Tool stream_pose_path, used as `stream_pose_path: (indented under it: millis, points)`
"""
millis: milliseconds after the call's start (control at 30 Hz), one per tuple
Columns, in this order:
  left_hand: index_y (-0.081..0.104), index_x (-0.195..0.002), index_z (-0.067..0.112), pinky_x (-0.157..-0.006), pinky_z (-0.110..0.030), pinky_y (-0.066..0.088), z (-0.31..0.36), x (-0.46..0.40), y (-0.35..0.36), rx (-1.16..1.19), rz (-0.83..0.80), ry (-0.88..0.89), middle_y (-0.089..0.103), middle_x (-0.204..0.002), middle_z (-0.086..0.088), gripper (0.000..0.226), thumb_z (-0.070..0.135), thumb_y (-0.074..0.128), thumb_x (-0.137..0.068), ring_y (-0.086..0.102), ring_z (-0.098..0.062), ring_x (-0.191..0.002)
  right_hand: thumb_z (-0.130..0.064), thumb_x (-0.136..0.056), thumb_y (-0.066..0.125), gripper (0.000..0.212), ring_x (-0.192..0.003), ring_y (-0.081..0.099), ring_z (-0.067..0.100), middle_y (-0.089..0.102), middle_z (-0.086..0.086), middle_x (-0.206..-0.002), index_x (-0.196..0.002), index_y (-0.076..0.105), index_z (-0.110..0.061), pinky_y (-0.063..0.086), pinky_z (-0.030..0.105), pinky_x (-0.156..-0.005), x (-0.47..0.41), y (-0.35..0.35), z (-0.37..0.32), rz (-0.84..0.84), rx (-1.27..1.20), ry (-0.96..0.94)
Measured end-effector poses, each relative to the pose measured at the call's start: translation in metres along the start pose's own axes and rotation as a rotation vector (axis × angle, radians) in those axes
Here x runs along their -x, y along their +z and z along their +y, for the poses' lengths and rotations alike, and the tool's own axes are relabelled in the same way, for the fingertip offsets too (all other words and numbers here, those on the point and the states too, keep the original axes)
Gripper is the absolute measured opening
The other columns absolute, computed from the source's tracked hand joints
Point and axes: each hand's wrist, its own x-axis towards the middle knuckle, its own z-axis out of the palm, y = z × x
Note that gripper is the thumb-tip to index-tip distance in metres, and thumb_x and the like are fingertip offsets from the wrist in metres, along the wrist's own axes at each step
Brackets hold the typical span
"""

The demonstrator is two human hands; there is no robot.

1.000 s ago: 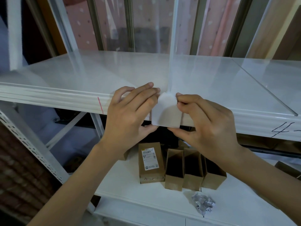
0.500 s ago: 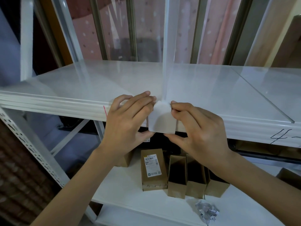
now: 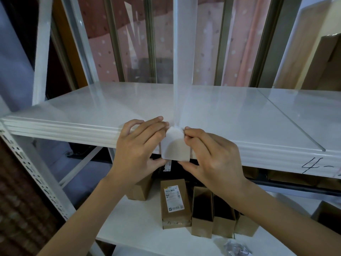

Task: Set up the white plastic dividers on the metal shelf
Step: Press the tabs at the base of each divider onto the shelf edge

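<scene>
L hand & R hand, fingers pinched on divider clip at shelf edge: one divider nearly seated, another fitted at right.

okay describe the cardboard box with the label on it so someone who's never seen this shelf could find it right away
Look at the lower shelf, beneath the two hands. The labelled box lies flat at the left end of a row of open-topped boxes. It alone is closed and carries a white printed sticker on top.

Probably a stockroom. White metal racking spans the middle, hand-numbered at 4 o'clock. Labelled cardboard boxes sit at 6 o'clock.
</scene>
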Motion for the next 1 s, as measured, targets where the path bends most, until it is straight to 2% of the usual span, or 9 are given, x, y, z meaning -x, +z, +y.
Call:
stream_pose_path:
  millis: [267,467,700,867,1000]
  points:
    - [0.070,-0.102,0.006,-0.094,-0.041,0.042,-0.022,0.010,-0.004,-0.013,-0.007,-0.003,0.067,-0.119,-0.003,0.042,0.037,0.075,-0.074,0.058,-0.017,-0.118,-0.020,-0.072,0.082,0.025,-0.082,0.072,0.022,0.073,0.013,-0.097,-0.083,0.072,0.000,0.058,0.028,-0.064,-0.011,0.016,-0.014,0.029,-0.004,-0.017]
    - [0.055,-0.109,0.013,-0.095,-0.041,0.041,-0.043,0.017,-0.005,0.011,0.022,0.032,0.066,-0.121,-0.003,0.049,0.037,0.075,-0.072,0.057,-0.014,-0.118,-0.019,-0.073,0.079,0.021,-0.074,0.070,0.020,0.073,0.011,-0.097,-0.082,0.071,-0.001,0.055,0.028,-0.056,-0.018,0.028,-0.024,0.039,-0.003,-0.021]
    - [0.061,-0.102,0.009,-0.095,-0.043,0.041,-0.051,0.018,-0.007,0.072,0.001,0.023,0.067,-0.120,-0.004,0.044,0.036,0.076,-0.070,0.057,-0.013,-0.117,-0.020,-0.072,0.080,0.023,-0.070,0.068,0.020,0.072,0.010,-0.096,-0.081,0.071,-0.002,0.052,0.028,-0.052,-0.022,0.032,-0.028,0.033,-0.007,-0.035]
    - [0.052,-0.109,0.015,-0.101,-0.042,0.036,-0.054,0.019,-0.010,0.077,-0.059,0.011,0.065,-0.122,-0.004,0.049,0.042,0.070,-0.073,0.053,-0.012,-0.120,-0.018,-0.072,0.078,0.020,-0.067,0.067,0.019,0.073,0.009,-0.096,-0.081,0.070,-0.002,0.050,0.028,-0.050,-0.024,0.035,-0.030,0.043,-0.013,-0.037]
    - [0.054,-0.108,0.013,-0.097,-0.037,0.040,-0.056,0.018,-0.014,0.103,-0.073,0.002,0.067,-0.119,-0.005,0.048,0.043,0.069,-0.073,0.055,-0.012,-0.114,-0.017,-0.070,0.079,0.021,-0.065,0.066,0.020,0.072,0.009,-0.095,-0.082,0.070,-0.003,0.050,0.030,-0.049,-0.026,0.037,-0.031,0.032,-0.020,-0.051]
